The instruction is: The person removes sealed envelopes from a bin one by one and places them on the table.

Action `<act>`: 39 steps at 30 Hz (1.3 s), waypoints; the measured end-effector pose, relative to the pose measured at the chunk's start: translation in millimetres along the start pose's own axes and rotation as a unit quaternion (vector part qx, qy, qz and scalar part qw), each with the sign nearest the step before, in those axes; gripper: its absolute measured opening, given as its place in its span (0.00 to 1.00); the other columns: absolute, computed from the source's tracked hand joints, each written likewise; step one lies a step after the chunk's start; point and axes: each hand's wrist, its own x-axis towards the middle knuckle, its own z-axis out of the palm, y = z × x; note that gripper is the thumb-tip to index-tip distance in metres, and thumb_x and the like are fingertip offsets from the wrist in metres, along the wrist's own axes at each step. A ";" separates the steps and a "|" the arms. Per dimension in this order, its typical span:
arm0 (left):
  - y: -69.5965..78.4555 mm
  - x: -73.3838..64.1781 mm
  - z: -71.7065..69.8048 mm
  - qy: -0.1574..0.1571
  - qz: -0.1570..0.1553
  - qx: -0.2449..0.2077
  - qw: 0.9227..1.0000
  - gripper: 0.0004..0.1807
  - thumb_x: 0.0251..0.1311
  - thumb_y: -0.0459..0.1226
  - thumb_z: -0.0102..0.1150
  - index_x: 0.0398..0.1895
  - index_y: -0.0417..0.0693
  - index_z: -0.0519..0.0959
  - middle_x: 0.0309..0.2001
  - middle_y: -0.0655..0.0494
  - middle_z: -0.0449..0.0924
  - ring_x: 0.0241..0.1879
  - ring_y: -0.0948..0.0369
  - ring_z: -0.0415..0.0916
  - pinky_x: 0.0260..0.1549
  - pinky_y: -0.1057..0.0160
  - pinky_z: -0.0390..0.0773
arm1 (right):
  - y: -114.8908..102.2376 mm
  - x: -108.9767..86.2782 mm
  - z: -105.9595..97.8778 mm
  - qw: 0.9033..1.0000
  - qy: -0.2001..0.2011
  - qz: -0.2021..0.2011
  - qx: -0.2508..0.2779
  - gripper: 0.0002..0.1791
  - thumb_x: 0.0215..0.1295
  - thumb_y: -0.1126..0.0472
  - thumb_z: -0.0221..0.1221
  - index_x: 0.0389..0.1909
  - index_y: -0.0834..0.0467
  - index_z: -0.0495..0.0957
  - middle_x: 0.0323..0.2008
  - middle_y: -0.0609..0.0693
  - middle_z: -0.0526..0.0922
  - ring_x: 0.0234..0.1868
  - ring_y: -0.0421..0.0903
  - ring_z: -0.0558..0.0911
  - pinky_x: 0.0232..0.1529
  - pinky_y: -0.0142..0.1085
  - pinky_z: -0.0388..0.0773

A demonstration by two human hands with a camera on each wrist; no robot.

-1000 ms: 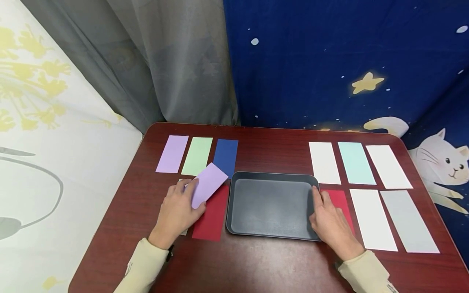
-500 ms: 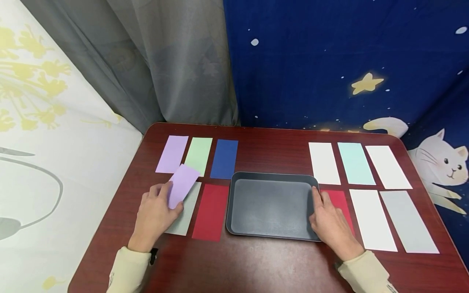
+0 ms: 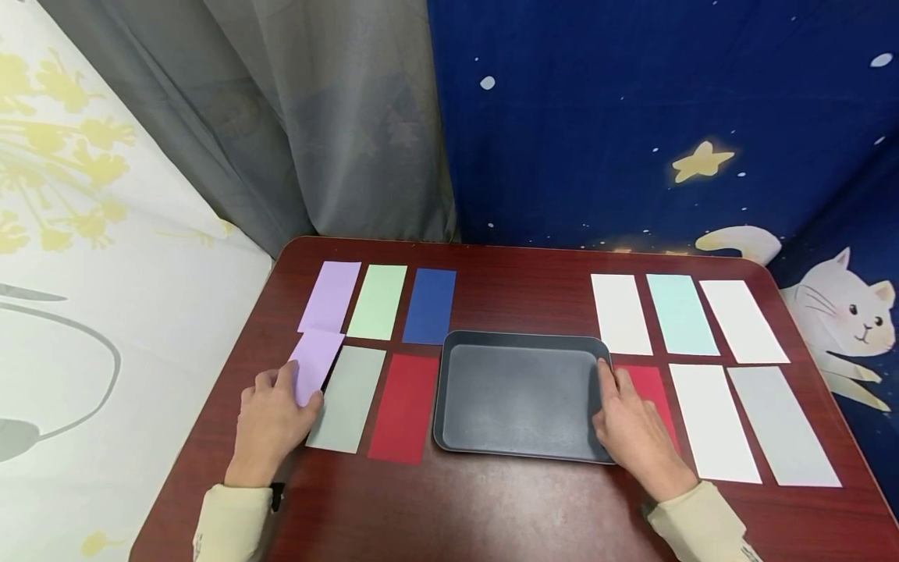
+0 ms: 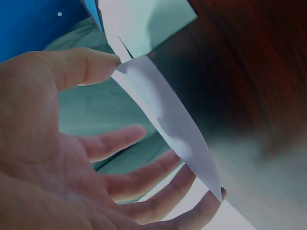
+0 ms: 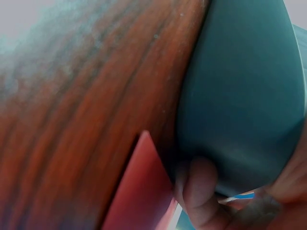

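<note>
My left hand (image 3: pixel 270 421) holds a lavender paper card (image 3: pixel 316 365) by its long edges at the table's left. In the left wrist view this card (image 4: pixel 168 117) bows slightly between thumb and fingertips. Its far end meets another lavender card (image 3: pixel 330 297) lying flat. Just right of the held card is a pale grey card (image 3: pixel 347 400), then a red card (image 3: pixel 403 407). My right hand (image 3: pixel 639 437) grips the right rim of a dark grey baking tray (image 3: pixel 523 394), index finger along the rim. A second red card (image 3: pixel 649 394) lies partly hidden under that hand and the tray's edge.
Light green (image 3: pixel 378 302) and blue (image 3: pixel 430 306) cards lie at the back left. On the right are white (image 3: pixel 621 312), mint (image 3: pixel 683 314) and grey (image 3: pixel 784 425) cards among others. Curtains hang behind the brown table (image 3: pixel 520 507).
My left hand has carried the lavender card leftward, from over the red and grey cards to the left of the grey one, uncovering both. My right hand and the tray have stayed put.
</note>
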 end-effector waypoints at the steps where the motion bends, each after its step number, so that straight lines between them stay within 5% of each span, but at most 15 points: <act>1: -1.4 -0.1 0.1 -0.005 -0.008 0.000 1.000 0.38 0.71 0.45 0.64 0.76 0.29 0.67 0.65 0.16 0.68 0.59 0.17 0.68 0.50 0.20 0.73 | 0.0 -0.2 0.1 1.000 0.000 0.000 0.000 0.44 0.58 0.76 0.66 0.78 0.76 0.64 0.51 0.70 0.75 0.15 0.45 0.65 0.17 0.41 0.68; 10: -7.9 1.8 2.0 -0.050 -0.066 0.010 0.996 0.41 0.72 0.47 0.60 0.79 0.30 0.61 0.67 0.15 0.64 0.64 0.16 0.61 0.51 0.17 0.71 | -0.7 -1.5 -0.4 1.000 -0.001 0.004 -0.002 0.44 0.59 0.76 0.66 0.78 0.76 0.64 0.51 0.70 0.75 0.14 0.45 0.65 0.16 0.40 0.68; 20: -3.0 5.9 5.6 -0.046 -0.052 0.023 0.997 0.40 0.70 0.47 0.60 0.77 0.30 0.63 0.67 0.15 0.64 0.65 0.17 0.62 0.51 0.15 0.69 | 0.6 -3.0 -0.9 1.000 0.007 0.007 -0.003 0.43 0.58 0.77 0.65 0.77 0.75 0.65 0.50 0.69 0.76 0.14 0.45 0.64 0.17 0.40 0.68; 24: 13.0 10.5 7.4 -0.007 0.001 0.026 1.000 0.37 0.69 0.45 0.63 0.75 0.31 0.68 0.68 0.18 0.67 0.63 0.18 0.66 0.49 0.17 0.72 | 0.9 -4.1 -1.3 1.000 0.008 0.008 -0.003 0.43 0.58 0.77 0.66 0.78 0.75 0.65 0.50 0.69 0.76 0.14 0.45 0.64 0.17 0.40 0.68; 28: 37.7 16.8 11.6 0.060 0.093 0.027 0.994 0.34 0.65 0.42 0.69 0.70 0.30 0.76 0.64 0.22 0.74 0.58 0.21 0.74 0.42 0.20 0.78 | 1.1 -5.1 -1.9 1.000 0.007 0.010 -0.002 0.44 0.58 0.77 0.66 0.78 0.75 0.65 0.49 0.68 0.75 0.14 0.44 0.64 0.16 0.38 0.67; 32: 69.0 21.8 15.0 0.094 0.192 0.023 0.977 0.33 0.61 0.41 0.74 0.66 0.31 0.80 0.62 0.26 0.79 0.57 0.26 0.78 0.41 0.26 0.82 | 1.5 -3.5 -2.9 1.000 0.006 0.009 0.002 0.44 0.59 0.75 0.67 0.78 0.74 0.65 0.50 0.69 0.76 0.14 0.44 0.64 0.16 0.38 0.68; 39: 124.4 20.0 22.0 0.065 0.338 0.021 0.939 0.39 0.62 0.50 0.77 0.71 0.38 0.80 0.69 0.33 0.76 0.68 0.33 0.73 0.63 0.32 0.76 | 4.1 5.1 -14.4 0.996 0.080 -0.031 -0.005 0.39 0.62 0.67 0.71 0.75 0.68 0.72 0.50 0.68 0.76 0.21 0.51 0.73 0.20 0.45 0.75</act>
